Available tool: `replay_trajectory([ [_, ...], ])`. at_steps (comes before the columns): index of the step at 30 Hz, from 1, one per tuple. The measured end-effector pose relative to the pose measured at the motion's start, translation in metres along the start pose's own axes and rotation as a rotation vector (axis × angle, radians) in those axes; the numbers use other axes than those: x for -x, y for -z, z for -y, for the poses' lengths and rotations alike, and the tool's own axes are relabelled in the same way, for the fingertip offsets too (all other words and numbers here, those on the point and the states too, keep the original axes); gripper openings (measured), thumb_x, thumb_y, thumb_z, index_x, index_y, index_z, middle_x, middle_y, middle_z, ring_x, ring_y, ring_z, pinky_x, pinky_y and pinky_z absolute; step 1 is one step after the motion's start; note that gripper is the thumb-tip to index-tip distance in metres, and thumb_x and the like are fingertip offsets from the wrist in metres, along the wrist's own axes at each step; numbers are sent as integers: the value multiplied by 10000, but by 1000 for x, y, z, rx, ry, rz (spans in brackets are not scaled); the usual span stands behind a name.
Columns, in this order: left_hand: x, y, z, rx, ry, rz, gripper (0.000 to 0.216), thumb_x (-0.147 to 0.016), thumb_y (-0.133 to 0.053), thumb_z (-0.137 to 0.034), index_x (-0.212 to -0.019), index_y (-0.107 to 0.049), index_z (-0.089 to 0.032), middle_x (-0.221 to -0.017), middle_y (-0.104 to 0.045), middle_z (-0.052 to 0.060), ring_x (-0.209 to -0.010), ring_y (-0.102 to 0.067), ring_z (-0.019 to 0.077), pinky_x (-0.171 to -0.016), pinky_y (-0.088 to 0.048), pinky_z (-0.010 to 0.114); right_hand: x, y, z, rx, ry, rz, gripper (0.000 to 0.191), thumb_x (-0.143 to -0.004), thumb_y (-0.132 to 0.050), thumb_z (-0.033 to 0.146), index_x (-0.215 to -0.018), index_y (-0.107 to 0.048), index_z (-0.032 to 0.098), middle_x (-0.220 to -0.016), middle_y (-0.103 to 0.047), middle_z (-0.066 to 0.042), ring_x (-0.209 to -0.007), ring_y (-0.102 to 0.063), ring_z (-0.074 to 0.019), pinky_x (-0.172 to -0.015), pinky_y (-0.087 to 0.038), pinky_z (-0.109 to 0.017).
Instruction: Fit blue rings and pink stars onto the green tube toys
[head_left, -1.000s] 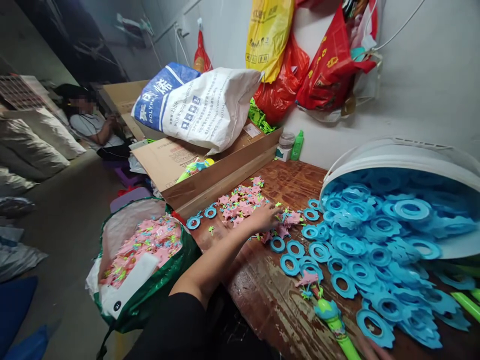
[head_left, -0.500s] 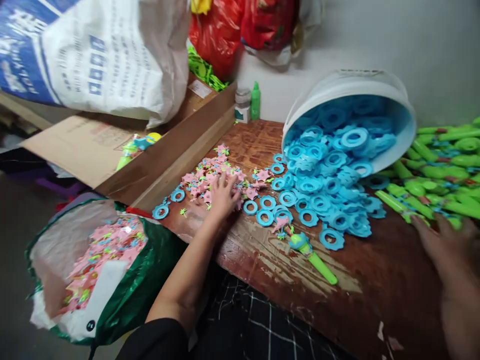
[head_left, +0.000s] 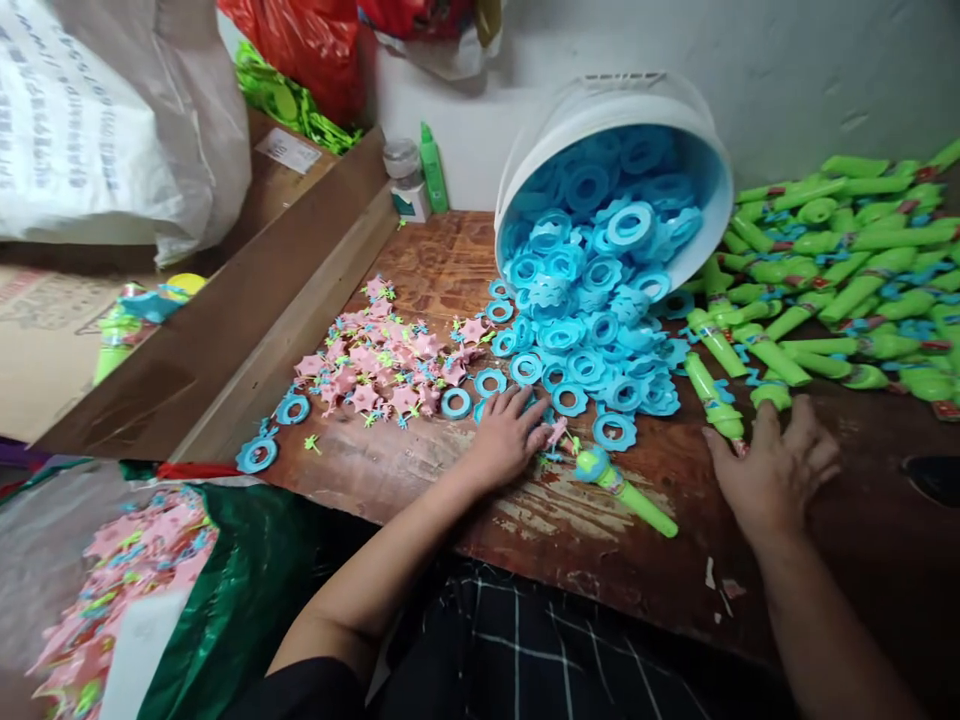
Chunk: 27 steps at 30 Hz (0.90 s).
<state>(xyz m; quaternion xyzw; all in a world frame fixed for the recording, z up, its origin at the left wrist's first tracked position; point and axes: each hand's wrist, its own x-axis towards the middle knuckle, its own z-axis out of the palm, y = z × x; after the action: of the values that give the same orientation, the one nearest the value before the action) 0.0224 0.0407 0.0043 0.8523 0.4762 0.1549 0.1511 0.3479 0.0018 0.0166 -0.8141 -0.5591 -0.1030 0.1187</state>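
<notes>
My left hand (head_left: 504, 442) is palm down at the near edge of the blue ring pile (head_left: 592, 340), fingers spread and fingertips over the closest rings. Beside its fingers lies a small pink piece (head_left: 556, 432). Just right of that rests a single green stick-shaped toy (head_left: 634, 500) with a blue ring round its head. My right hand (head_left: 776, 470) has its fingers apart at the front of a heap of green stick toys (head_left: 847, 270). Its thumb is by the red end of one green toy (head_left: 709, 392); whether they touch I cannot tell.
A white bucket (head_left: 716, 215) lies on its side, spilling blue rings. Pink star pieces (head_left: 382, 360) are heaped on the wooden table (head_left: 420, 470). A cardboard wall (head_left: 225, 320) borders the left. A green bag (head_left: 240, 570) of pink stars hangs below. A dark object (head_left: 934, 480) lies far right.
My left hand has left the pink stars and moved right to the blue rings. My right hand is now at the front of the green heap. The view has turned right.
</notes>
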Motion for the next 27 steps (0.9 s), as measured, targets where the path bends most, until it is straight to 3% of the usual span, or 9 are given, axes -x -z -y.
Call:
replay_trajectory([
  [3, -4, -8, -16, -93, 25, 33, 459, -1083, -510, -457, -1471, -494, -211, -1608, -312, 131, -1476, -306, 340, -1237, -273, 607, -1, 2, 9, -24, 49, 10, 722, -1043, -357, 591, -1476, -519, 37, -1505, -494, -247, -1257, -384, -360, -955, -261, -452],
  [6, -6, -7, -22, -89, 6, 56, 455, -1094, -497, -434, -1475, -469, -186, -1592, -343, 136, -1464, -338, 313, -1235, -274, 598, -16, 5, 15, 11, 114, 96, 706, -1071, -270, 574, -1395, -599, 41, -1244, -649, -251, -1156, -465, -332, -896, -258, -437],
  [11, 1, -1, -9, -59, -134, 63, 343, -1069, -597, -378, -1351, -560, -188, -1449, -528, 106, -1304, -509, 263, -1206, -325, 497, -41, 25, 15, 86, 47, 285, 662, -1076, -278, 506, -1353, -627, 17, -1145, -675, -268, -1038, -557, -326, -810, -264, -428],
  [15, 13, 2, 1, -55, -178, 9, 213, -1043, -647, -332, -1173, -610, -167, -1430, -540, 92, -1268, -517, 261, -1171, -357, 476, -38, 42, 11, 133, 16, 513, 537, -1043, -266, 253, -1243, -728, 68, -1238, -657, -264, -1043, -608, -310, -805, -308, -431],
  [17, 16, 1, 4, -57, -179, -13, 164, -1044, -642, -314, -1093, -613, -160, -1398, -563, 96, -1239, -530, 263, -1159, -363, 477, -27, 45, 9, 112, -2, 507, 555, -1007, -248, 182, -1334, -680, 63, -1377, -598, -260, -1095, -616, -316, -826, -346, -441],
  [20, 15, 0, 6, -61, -186, -37, 100, -1074, -532, -211, -1042, -612, -160, -1268, -633, 91, -1141, -577, 243, -1145, -371, 468, -6, 40, 7, -1, -68, 420, 603, -1016, -224, 280, -1404, -630, 60, -1479, -536, -235, -1225, -587, -363, -915, -414, -469],
  [23, 14, 1, 5, -6, -212, -203, 155, -1078, -465, -157, -1153, -600, -148, -1301, -612, 110, -1232, -539, 255, -1109, -409, 448, 11, 25, 1, -189, -161, 256, 615, -956, -311, 398, -1309, -695, 72, -1488, -518, -227, -1338, -537, -380, -1033, -458, -478],
  [25, 17, 3, 3, 48, -245, -282, 185, -1079, -521, -219, -1240, -571, -143, -1362, -574, 126, -1306, -494, 271, -1092, -432, 446, 19, 14, -7, -265, -192, 168, 628, -896, -359, 443, -1277, -708, 86, -1509, -484, -236, -1366, -523, -396, -1089, -455, -509],
  [27, 23, 4, 0, 60, -263, -238, 234, -1053, -625, -309, -1224, -576, -157, -1378, -565, 126, -1315, -493, 282, -1105, -432, 467, 24, 5, -16, -288, -176, 140, 666, -879, -351, 485, -1280, -704, 87, -1527, -459, -249, -1388, -503, -414, -1133, -423, -541],
])
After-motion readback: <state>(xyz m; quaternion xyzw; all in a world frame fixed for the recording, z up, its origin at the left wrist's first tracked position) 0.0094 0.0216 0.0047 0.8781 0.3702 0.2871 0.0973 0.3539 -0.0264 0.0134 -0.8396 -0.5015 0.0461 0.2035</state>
